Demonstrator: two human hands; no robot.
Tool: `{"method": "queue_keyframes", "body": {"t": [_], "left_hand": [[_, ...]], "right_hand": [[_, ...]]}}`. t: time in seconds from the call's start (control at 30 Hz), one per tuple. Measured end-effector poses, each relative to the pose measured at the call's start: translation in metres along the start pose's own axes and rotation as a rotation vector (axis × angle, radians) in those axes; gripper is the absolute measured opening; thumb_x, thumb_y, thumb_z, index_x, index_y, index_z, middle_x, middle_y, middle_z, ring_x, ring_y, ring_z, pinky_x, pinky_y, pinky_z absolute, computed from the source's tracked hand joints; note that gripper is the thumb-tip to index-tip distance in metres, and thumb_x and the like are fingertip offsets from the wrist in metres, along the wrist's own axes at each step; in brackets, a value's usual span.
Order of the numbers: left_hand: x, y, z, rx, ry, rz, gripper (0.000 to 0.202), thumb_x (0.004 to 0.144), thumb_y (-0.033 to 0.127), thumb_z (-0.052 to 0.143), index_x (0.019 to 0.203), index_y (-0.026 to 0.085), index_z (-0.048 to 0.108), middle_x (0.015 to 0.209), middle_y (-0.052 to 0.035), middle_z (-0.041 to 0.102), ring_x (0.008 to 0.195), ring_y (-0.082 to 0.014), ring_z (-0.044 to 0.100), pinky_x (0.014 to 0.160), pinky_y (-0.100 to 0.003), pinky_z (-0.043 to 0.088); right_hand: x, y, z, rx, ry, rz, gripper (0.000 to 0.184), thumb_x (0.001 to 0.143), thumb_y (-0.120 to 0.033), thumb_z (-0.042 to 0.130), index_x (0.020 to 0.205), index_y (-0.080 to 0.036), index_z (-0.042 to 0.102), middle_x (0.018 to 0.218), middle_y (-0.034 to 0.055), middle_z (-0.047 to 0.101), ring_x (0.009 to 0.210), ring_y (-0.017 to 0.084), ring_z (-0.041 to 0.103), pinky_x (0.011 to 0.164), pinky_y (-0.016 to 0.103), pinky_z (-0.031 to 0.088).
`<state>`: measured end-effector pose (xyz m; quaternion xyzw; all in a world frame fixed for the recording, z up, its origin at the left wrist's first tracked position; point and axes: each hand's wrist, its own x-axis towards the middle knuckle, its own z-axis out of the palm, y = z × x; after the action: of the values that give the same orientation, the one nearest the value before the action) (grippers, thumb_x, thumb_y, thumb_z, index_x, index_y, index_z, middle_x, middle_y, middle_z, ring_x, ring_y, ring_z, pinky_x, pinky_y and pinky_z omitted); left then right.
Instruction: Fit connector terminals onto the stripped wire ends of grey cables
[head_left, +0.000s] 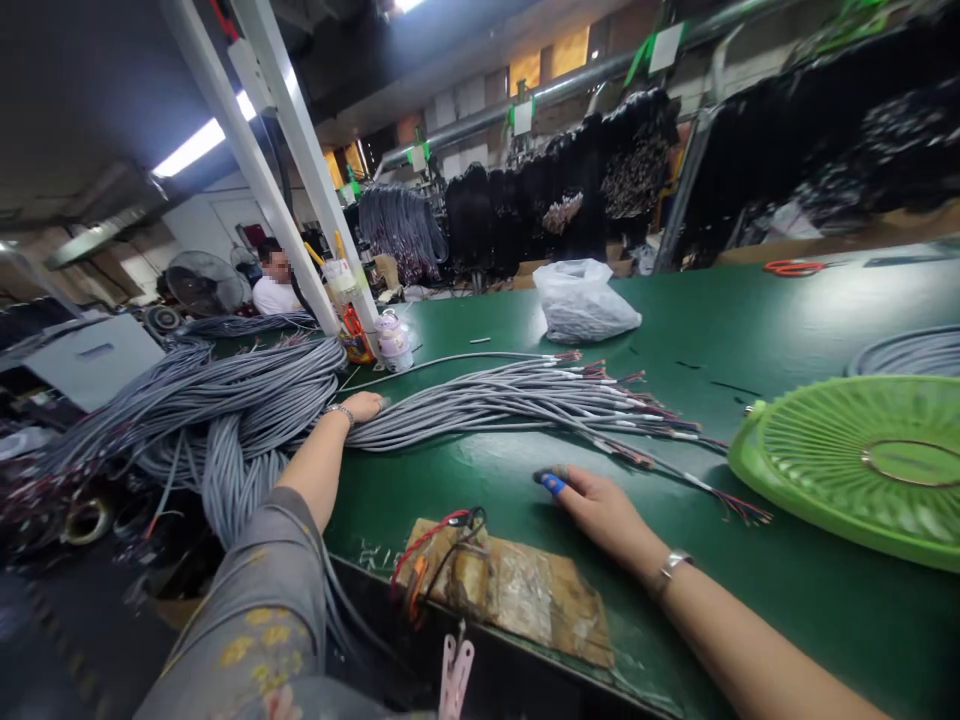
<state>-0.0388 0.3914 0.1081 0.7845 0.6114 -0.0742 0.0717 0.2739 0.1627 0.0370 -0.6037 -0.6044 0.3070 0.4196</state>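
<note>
A long bundle of grey cables (480, 400) lies across the green table, its stripped ends showing red and dark wires on the right. Around the left part of this bundle my left hand (364, 407) is closed, with its fingers partly hidden. My right hand (589, 492) hovers over the table just in front of the cables, apart from them. Blue and dark coverings wrap its fingertips, which come together with nothing visible between them. Left of my left hand is a thick heap of grey cables (262, 390) hanging over the table's edge.
A green plastic basket (885, 465) stands at right, beside coiled cable (911, 350). Near the front edge lies a taped cardboard piece (532, 595) with red and black leads. Behind are a white plastic bag (581, 302), a lilac bottle (394, 342) and white posts (300, 150). A person (276, 285) sits far left.
</note>
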Motion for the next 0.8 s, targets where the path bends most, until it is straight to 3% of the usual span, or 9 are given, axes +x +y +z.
{"method": "queue_keyframes", "body": {"t": [0.17, 0.3, 0.4, 0.47, 0.57, 0.7, 0.8], "left_hand": [[-0.037, -0.014, 0.011, -0.042, -0.022, 0.024, 0.035, 0.086, 0.038, 0.038, 0.091, 0.023, 0.07, 0.106, -0.0031, 0.07, 0.101, -0.0196, 0.061, 0.085, -0.024, 0.045], [-0.045, -0.021, 0.013, -0.088, -0.036, -0.001, 0.026, 0.083, 0.035, 0.048, 0.08, 0.023, 0.071, 0.093, -0.0019, 0.072, 0.089, -0.0188, 0.064, 0.078, -0.024, 0.048], [-0.032, -0.022, 0.005, -0.106, -0.013, -0.054, 0.018, 0.083, 0.035, 0.057, 0.085, 0.021, 0.069, 0.096, -0.004, 0.069, 0.086, -0.0179, 0.062, 0.078, -0.028, 0.049], [-0.018, -0.023, -0.002, -0.107, 0.04, -0.103, 0.027, 0.088, 0.036, 0.053, 0.104, 0.016, 0.061, 0.108, -0.0075, 0.062, 0.091, -0.0186, 0.06, 0.08, -0.038, 0.05], [0.003, -0.024, -0.008, -0.086, 0.143, -0.172, 0.038, 0.089, 0.039, 0.05, 0.12, 0.017, 0.053, 0.12, -0.0103, 0.056, 0.102, -0.0224, 0.058, 0.086, -0.044, 0.048], [0.025, -0.028, -0.003, -0.035, 0.197, -0.228, 0.047, 0.09, 0.044, 0.04, 0.131, 0.021, 0.046, 0.133, -0.0135, 0.052, 0.122, -0.0285, 0.048, 0.096, -0.041, 0.041], [0.036, -0.036, 0.003, -0.029, 0.193, -0.254, 0.052, 0.088, 0.048, 0.036, 0.132, 0.02, 0.045, 0.136, -0.0144, 0.05, 0.125, -0.0292, 0.046, 0.097, -0.038, 0.039]], "right_hand": [[0.0, 0.002, 0.001, 0.029, 0.012, 0.034, 0.03, 0.076, -0.047, 0.045, 0.064, -0.022, 0.056, 0.048, -0.0038, 0.047, 0.045, 0.014, 0.043, 0.046, 0.026, 0.036], [0.0, 0.0, -0.001, -0.034, -0.021, -0.019, 0.033, 0.076, -0.048, 0.044, 0.066, -0.022, 0.061, 0.053, -0.0005, 0.058, 0.052, 0.017, 0.052, 0.051, 0.028, 0.042], [0.0, -0.001, -0.004, -0.055, -0.057, -0.069, 0.036, 0.074, -0.05, 0.045, 0.076, -0.022, 0.068, 0.069, 0.003, 0.071, 0.066, 0.023, 0.062, 0.062, 0.032, 0.048], [0.001, 0.002, -0.005, -0.044, -0.072, -0.059, 0.036, 0.072, -0.051, 0.047, 0.076, -0.024, 0.07, 0.073, 0.003, 0.073, 0.068, 0.025, 0.065, 0.065, 0.033, 0.051], [0.004, 0.006, -0.004, -0.004, -0.091, -0.029, 0.036, 0.068, -0.055, 0.051, 0.073, -0.025, 0.07, 0.079, 0.004, 0.075, 0.073, 0.027, 0.067, 0.067, 0.034, 0.053], [0.007, 0.008, -0.004, 0.034, -0.079, -0.023, 0.038, 0.065, -0.059, 0.053, 0.07, -0.025, 0.071, 0.08, 0.0047, 0.075, 0.075, 0.029, 0.068, 0.068, 0.035, 0.053], [0.007, 0.008, -0.005, 0.03, -0.051, 0.003, 0.042, 0.065, -0.063, 0.053, 0.072, -0.025, 0.071, 0.079, 0.0052, 0.075, 0.074, 0.029, 0.067, 0.07, 0.036, 0.053]]}}
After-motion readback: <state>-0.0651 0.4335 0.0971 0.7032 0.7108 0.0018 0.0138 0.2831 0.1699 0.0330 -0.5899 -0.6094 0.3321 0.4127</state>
